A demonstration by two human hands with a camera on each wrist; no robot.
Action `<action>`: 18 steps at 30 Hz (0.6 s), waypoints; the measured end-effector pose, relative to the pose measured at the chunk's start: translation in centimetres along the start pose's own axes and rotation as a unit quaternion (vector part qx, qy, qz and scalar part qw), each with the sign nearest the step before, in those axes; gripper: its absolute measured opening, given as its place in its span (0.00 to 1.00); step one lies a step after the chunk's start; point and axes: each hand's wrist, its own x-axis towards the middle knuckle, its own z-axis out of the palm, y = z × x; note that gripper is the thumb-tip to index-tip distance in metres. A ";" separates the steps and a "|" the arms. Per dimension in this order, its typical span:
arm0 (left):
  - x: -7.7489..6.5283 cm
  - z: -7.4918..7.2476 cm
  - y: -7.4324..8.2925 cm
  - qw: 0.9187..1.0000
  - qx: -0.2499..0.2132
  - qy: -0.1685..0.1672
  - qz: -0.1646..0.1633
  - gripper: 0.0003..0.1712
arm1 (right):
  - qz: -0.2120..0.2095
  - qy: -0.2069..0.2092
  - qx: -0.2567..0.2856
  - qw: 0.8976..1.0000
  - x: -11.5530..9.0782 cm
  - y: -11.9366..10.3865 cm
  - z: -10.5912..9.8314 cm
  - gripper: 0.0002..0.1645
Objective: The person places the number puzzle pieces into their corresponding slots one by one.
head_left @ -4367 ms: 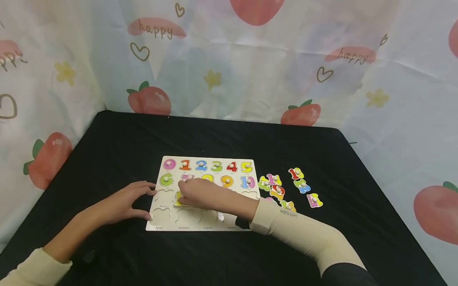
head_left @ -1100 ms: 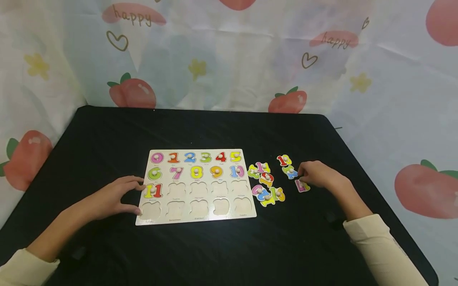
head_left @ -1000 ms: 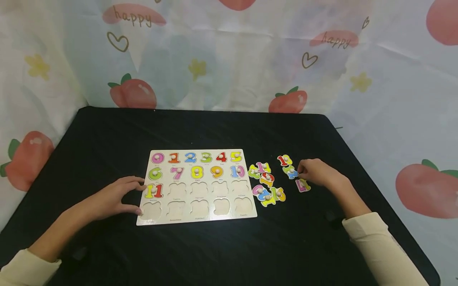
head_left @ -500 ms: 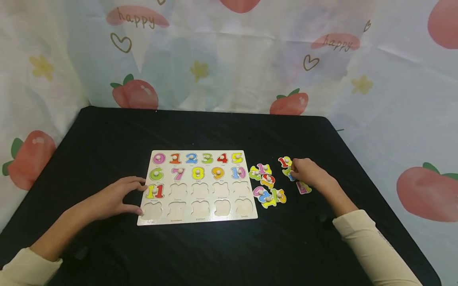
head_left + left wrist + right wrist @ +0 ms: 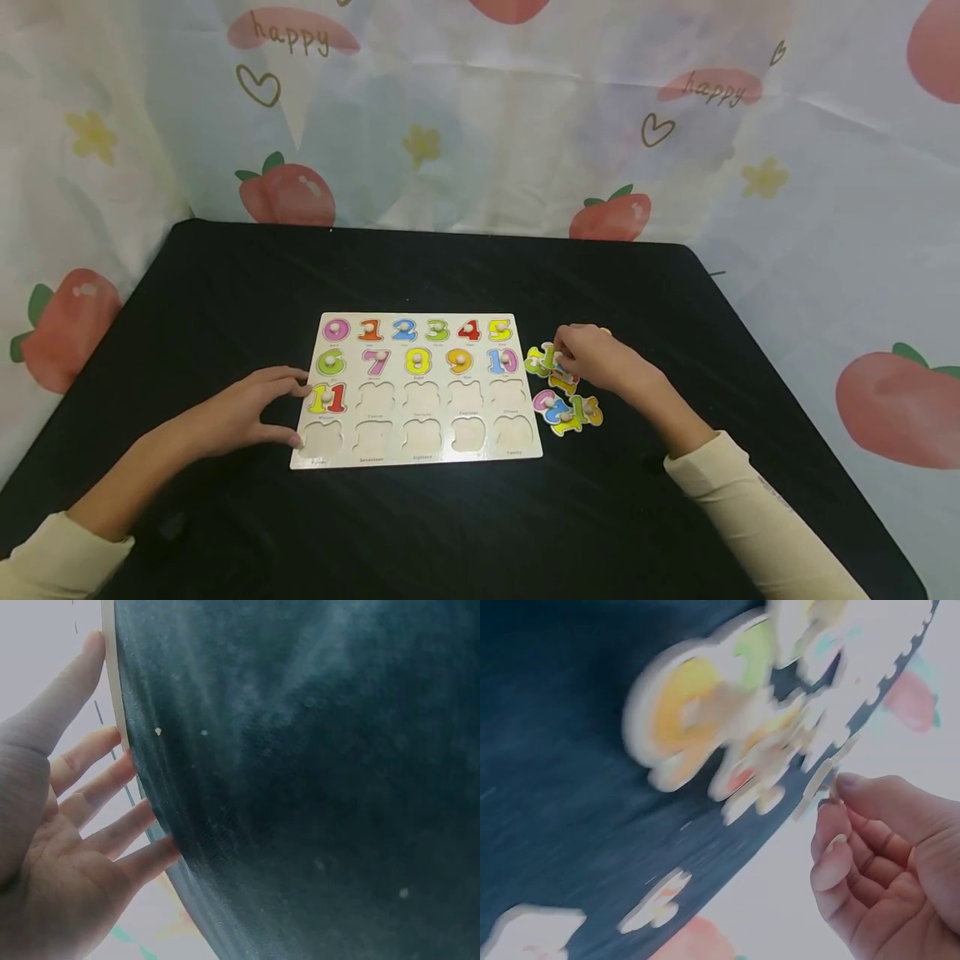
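Note:
My left hand (image 5: 255, 417) lies at the left edge of the pale number puzzle board (image 5: 446, 433), fingers spread and straight. Fingertips and thumb touch that edge in the left wrist view. Pieces 0 to 10 fill the top two rows, and the 11 piece (image 5: 327, 399) sits first in the third row. My right hand (image 5: 603, 358) pinches a knobbed number puzzle piece (image 5: 817, 780) between thumb and forefinger, seen nearly edge-on in the right wrist view. In the head view it overlaps the loose pieces right of the board, partly hidden by the hand.
Several loose number pieces (image 5: 567, 414) lie close together along the board's right edge. Another piece (image 5: 606, 332) peeks out behind my right hand. Black cloth (image 5: 450, 533) covers the table, with a fruit-printed curtain (image 5: 487, 150) behind it.
The 11 piece has gone into the third row. My right hand moved out to the loose pieces at the far right, took one and moved left towards the board. My left hand stayed at the edge.

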 end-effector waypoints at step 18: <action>0.3 0.0 -0.1 1.000 0.003 -0.008 -0.002 0.41 | -0.092 -0.074 -0.060 0.991 4.8 -9.6 2.4 0.05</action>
